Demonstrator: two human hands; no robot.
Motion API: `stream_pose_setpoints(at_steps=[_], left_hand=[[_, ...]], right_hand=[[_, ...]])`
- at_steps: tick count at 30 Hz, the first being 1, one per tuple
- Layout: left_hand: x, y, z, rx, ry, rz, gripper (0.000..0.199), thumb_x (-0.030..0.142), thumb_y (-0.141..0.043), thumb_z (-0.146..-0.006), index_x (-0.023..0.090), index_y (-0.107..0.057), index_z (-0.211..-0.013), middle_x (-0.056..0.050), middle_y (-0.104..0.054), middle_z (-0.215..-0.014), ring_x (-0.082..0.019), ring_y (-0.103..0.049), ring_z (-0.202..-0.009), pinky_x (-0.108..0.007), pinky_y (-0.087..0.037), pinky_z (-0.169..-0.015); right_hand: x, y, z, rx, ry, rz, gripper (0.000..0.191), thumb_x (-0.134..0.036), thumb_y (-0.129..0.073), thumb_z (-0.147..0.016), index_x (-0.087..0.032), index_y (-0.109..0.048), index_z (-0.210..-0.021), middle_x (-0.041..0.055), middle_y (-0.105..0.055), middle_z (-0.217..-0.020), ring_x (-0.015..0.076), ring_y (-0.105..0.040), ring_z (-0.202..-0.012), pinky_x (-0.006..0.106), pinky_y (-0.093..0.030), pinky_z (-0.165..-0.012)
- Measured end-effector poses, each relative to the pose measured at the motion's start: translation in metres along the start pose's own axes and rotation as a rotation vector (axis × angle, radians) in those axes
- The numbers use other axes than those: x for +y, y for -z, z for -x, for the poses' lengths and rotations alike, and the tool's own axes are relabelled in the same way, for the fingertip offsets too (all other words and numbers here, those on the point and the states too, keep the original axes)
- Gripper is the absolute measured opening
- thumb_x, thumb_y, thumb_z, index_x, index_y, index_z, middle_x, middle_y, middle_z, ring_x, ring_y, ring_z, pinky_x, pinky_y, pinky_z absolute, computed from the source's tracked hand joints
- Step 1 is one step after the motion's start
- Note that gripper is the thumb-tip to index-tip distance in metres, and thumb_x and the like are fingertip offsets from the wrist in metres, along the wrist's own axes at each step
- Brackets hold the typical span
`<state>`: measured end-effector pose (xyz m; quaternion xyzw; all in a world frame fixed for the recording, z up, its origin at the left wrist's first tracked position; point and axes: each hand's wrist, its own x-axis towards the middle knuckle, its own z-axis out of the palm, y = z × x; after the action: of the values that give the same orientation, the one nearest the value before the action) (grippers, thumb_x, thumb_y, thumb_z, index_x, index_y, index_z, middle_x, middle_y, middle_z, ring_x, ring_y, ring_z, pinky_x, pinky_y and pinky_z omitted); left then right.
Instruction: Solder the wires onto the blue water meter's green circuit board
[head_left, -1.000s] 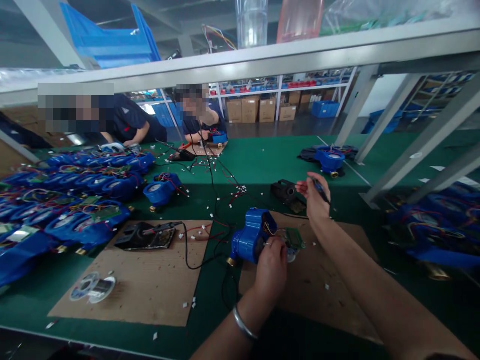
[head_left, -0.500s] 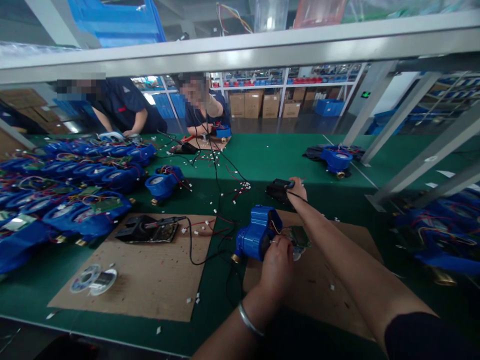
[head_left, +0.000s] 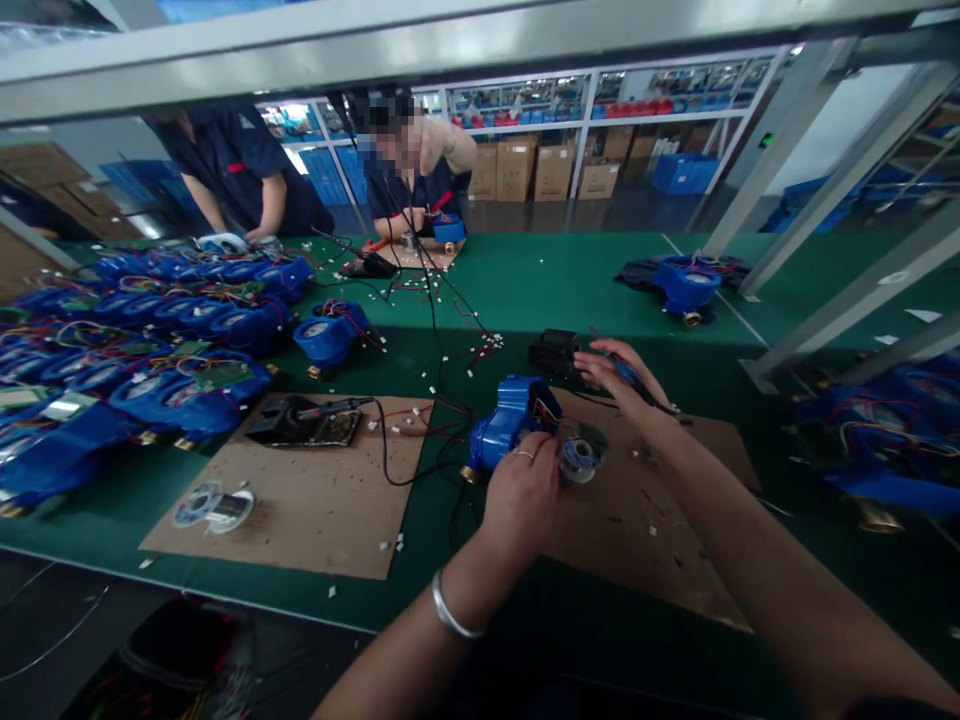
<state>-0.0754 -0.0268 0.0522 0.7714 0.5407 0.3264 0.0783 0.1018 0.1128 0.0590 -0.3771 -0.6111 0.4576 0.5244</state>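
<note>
A blue meter housing (head_left: 499,430) with a brass fitting lies at the left edge of the right cardboard sheet (head_left: 660,500). My left hand (head_left: 525,490), ring on a finger and bangle on the wrist, is closed at the housing's right side; what its fingers pinch is hidden. Just right of it is a solder spool (head_left: 580,458), with part of a green circuit board behind. My right hand (head_left: 619,375) holds a soldering iron (head_left: 628,372) with a dark cable, beside the black iron stand (head_left: 555,350).
Many blue meters (head_left: 180,380) fill the left side; more (head_left: 900,430) lie at right. Another cardboard sheet (head_left: 300,520) bears a black stand (head_left: 289,422) and spools (head_left: 225,508). Two people work across the table. A metal beam (head_left: 450,50) crosses above; slanted posts stand at right.
My right hand has drawn the iron back from the stand, its fingers now more extended. My left hand has shifted slightly left, and the spool is more exposed. The whole view has shifted.
</note>
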Motion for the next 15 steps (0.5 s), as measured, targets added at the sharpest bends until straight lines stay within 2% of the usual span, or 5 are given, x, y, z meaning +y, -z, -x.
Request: stream_pose_setpoints(at_steps=[3, 7, 11, 15], left_hand=[[-0.018, 0.020, -0.002, 0.169, 0.079, 0.000, 0.023, 0.020, -0.044, -0.092, 0.016, -0.055, -0.112, -0.011, -0.056, -0.119, -0.021, -0.053, -0.112, -0.037, -0.043, -0.099], [-0.043, 0.021, -0.015, 0.264, 0.263, 0.038, 0.043, 0.034, -0.056, -0.086, 0.011, -0.049, -0.121, -0.017, -0.047, -0.131, -0.026, -0.044, -0.124, -0.042, -0.037, -0.105], [-0.065, 0.016, -0.026, 0.298, 0.391, 0.146, 0.045, 0.038, -0.057, -0.084, 0.014, -0.049, -0.122, -0.015, -0.052, -0.126, -0.026, -0.049, -0.120, -0.043, -0.038, -0.104], [-0.089, 0.014, -0.029, 0.338, 0.547, 0.404, 0.056, 0.042, -0.059, -0.082, 0.015, -0.044, -0.129, -0.015, -0.054, -0.125, -0.023, -0.059, -0.105, -0.038, -0.048, -0.091]], right_hand=[[0.008, -0.005, 0.034, 0.058, 0.106, 0.020, 0.032, -0.037, -0.064, -0.079, -0.025, -0.054, -0.107, 0.0070, -0.063, -0.114, 0.0199, -0.063, -0.104, 0.043, -0.047, -0.098], [0.022, -0.012, 0.062, 0.089, 0.227, 0.248, 0.033, -0.028, -0.060, -0.082, -0.025, -0.052, -0.114, 0.0077, -0.059, -0.122, 0.0221, -0.056, -0.114, 0.045, -0.042, -0.103], [0.028, -0.020, 0.075, 0.056, 0.275, 0.424, 0.039, -0.023, -0.055, -0.084, -0.025, -0.049, -0.123, 0.0072, -0.056, -0.127, 0.0220, -0.052, -0.119, 0.045, -0.039, -0.105], [0.039, -0.028, 0.084, -0.004, 0.262, 0.445, 0.041, -0.023, -0.051, -0.086, -0.026, -0.046, -0.127, 0.0074, -0.053, -0.131, 0.0223, -0.050, -0.122, 0.046, -0.039, -0.105]])
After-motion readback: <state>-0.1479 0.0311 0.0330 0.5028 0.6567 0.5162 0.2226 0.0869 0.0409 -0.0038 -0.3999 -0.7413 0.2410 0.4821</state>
